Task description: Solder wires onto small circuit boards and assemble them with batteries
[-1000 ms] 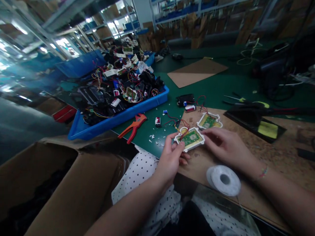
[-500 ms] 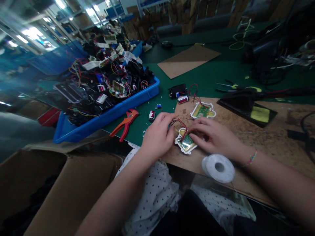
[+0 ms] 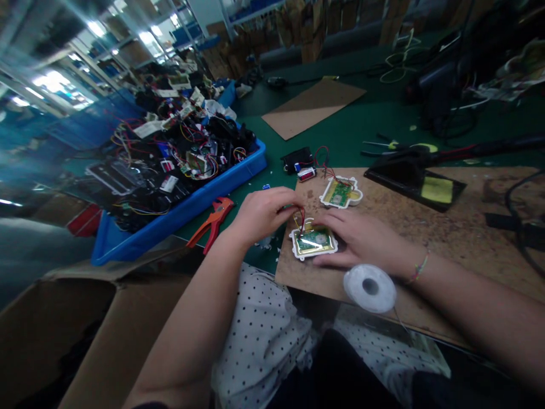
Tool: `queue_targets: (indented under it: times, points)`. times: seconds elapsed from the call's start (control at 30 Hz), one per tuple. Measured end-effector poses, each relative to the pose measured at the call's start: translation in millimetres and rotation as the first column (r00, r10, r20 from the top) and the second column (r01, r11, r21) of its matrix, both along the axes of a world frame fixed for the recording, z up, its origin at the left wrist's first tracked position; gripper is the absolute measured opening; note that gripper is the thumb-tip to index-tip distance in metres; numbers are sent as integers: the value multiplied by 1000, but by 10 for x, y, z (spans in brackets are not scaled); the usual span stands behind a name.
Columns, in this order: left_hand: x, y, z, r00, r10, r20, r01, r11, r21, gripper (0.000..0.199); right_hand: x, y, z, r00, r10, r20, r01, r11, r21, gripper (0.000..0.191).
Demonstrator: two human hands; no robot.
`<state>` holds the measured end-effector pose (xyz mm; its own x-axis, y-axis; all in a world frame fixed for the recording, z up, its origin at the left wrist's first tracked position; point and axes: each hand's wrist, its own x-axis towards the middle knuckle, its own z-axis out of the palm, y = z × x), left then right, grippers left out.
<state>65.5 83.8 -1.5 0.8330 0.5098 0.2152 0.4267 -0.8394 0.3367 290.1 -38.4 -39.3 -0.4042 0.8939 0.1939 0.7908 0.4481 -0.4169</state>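
Observation:
A white-framed circuit board (image 3: 314, 242) lies on the brown work board (image 3: 395, 233) near its left corner. My left hand (image 3: 267, 213) is closed on the red and black wires (image 3: 302, 218) that rise from the board's upper left. My right hand (image 3: 360, 236) rests at the right side of the circuit board, thumb and fingers apart around its edge. Just behind sits a second white-framed board (image 3: 340, 192), with wires running to a black battery holder (image 3: 297, 159) and a red-and-white cell (image 3: 306, 174).
A blue crate (image 3: 183, 213) piled with wired parts stands at the left, orange cutters (image 3: 213, 224) beside it. A solder spool (image 3: 369, 288) is near the front edge. Behind are a cardboard sheet (image 3: 313, 108) and a black tray with yellow sponge (image 3: 437, 190).
The near circuit board has turned to lie more squarely. My left hand has shifted up over the wires, and my right thumb has moved down to the board's lower right. The view has shifted slightly.

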Motion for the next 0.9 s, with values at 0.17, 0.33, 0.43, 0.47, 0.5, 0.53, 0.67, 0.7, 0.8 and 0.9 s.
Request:
queue_targets:
  times: [0.17, 0.33, 0.43, 0.47, 0.5, 0.53, 0.67, 0.7, 0.8, 0.9]
  points:
    - [-272, -304, 96, 989, 124, 79, -136, 978, 158, 22, -46, -16, 37, 991, -85, 101, 80, 995, 51, 60]
    - [-408, -521, -1, 958, 286, 3, -283, 946, 160, 21, -63, -33, 67, 992, -81, 95, 71, 992, 105, 64]
    - [-370, -524, -81, 931, 364, -1, -360, 920, 153, 26, -101, -8, 81, 996, -93, -1, 92, 984, 155, 55]
    - [-337, -522, -96, 925, 381, 1, -376, 914, 153, 28, -124, 13, 84, 994, -105, -39, 110, 980, 167, 50]
    - [-298, -522, -104, 919, 395, 3, -390, 907, 156, 29, -151, 39, 86, 991, -111, -73, 122, 978, 171, 45]
    - [-254, -529, -104, 914, 406, 5, -401, 901, 164, 31, -180, 70, 88, 989, -109, -103, 126, 977, 171, 41]
    - [-108, -608, -67, 901, 433, 37, -429, 873, 231, 35, -261, 173, 80, 966, -77, -248, 108, 988, 113, 32]
    - [-89, -635, -55, 898, 434, 66, -436, 864, 250, 36, -263, 179, 74, 951, -76, -298, 106, 991, 85, 30]
    - [-61, -705, -28, 887, 401, 229, -452, 857, 249, 36, -226, 146, 50, 896, -103, -432, 99, 995, -32, 28]
    - [-25, -731, -34, 898, 285, 335, -346, 928, 139, 29, -174, 87, 23, 834, -162, -527, 84, 982, -168, 29]
